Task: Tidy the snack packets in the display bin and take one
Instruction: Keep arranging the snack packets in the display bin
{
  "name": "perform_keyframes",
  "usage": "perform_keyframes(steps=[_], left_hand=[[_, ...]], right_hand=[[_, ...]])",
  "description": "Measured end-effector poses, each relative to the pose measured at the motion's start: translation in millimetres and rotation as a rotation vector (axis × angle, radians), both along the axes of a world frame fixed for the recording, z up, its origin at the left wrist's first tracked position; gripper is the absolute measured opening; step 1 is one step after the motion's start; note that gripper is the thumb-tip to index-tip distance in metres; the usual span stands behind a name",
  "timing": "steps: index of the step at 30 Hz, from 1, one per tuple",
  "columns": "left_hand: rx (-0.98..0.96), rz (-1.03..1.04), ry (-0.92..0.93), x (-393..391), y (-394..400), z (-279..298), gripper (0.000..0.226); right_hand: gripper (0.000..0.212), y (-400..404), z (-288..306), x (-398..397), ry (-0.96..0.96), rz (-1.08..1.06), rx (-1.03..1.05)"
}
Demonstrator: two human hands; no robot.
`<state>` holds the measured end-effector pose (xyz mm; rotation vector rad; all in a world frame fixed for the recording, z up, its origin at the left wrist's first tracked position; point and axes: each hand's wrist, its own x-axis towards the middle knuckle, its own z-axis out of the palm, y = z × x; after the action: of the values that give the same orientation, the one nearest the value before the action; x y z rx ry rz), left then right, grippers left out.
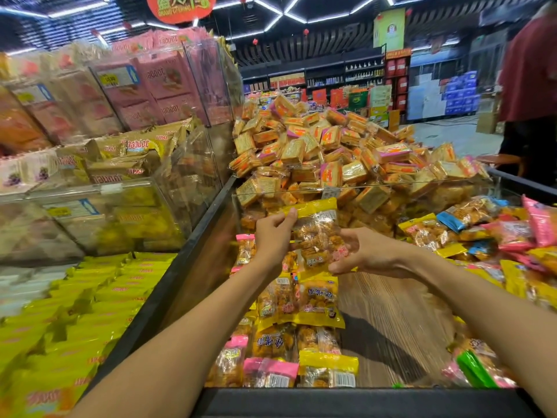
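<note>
You are holding one clear plastic snack packet with a yellow header strip [316,233] above the wood-floored, black-rimmed display bin [391,312], in front of its clear divider. Your left hand [275,233] is pinching the top left corner; your right hand [366,251] is gripping the lower right edge.

Both grips are sitting at the edges, so I judge the slick film could be slipping out and dropping onto the row of yellow and pink packets [289,327] below, undoing it. Roughly a dozen are lying there; blur is preventing an exact count. The heap of small orange biscuit packs [331,152] behind the divider is piled too deep to count.
</note>
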<state>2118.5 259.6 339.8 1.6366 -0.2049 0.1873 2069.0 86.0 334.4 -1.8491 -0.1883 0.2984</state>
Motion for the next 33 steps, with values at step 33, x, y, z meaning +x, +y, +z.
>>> perform_keyframes(steps=[33], left_hand=[[0.519, -0.055, -0.342, -20, -5, 8, 0.056]], right_hand=[[0.070, -10, 5, 8, -0.187, -0.268, 0.228]])
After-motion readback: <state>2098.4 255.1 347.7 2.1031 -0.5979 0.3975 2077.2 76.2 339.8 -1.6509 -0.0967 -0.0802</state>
